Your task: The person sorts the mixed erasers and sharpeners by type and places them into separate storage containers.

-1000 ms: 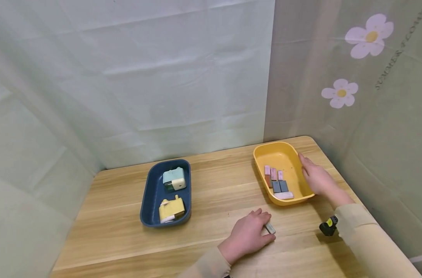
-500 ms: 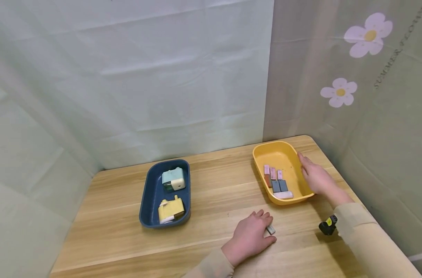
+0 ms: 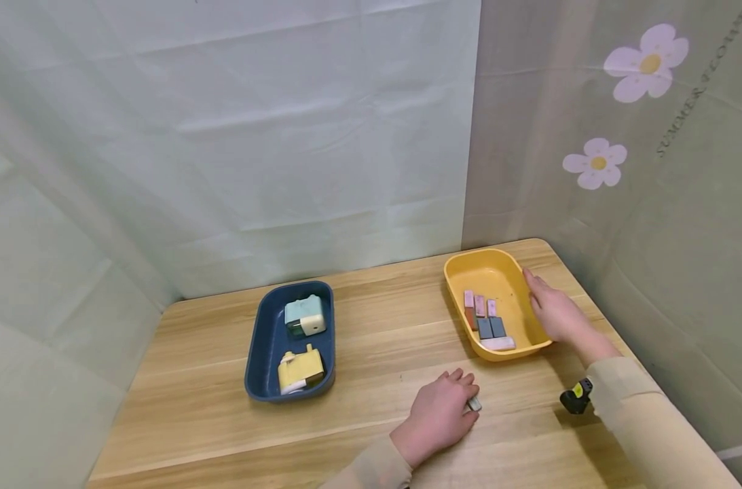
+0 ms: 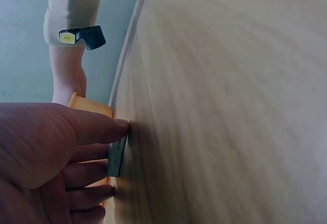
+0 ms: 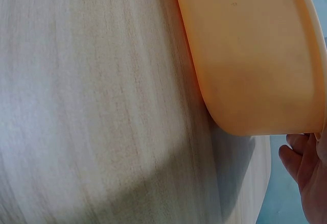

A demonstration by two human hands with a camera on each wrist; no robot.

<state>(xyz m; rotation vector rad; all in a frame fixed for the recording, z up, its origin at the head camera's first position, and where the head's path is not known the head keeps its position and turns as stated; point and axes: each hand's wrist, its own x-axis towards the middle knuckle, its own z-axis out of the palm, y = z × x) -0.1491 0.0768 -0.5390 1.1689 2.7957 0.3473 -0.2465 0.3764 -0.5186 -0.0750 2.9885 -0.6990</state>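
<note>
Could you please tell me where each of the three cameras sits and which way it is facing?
Head: worn high, looking forward and down at the wooden table; both hands and sleeves show.
Left wrist: low beside the left hand, looking along the tabletop at the small grey block it pinches.
Right wrist: low under the right hand, facing the yellow tray wall.
Shared: yellow tray and table appear in all views.
</note>
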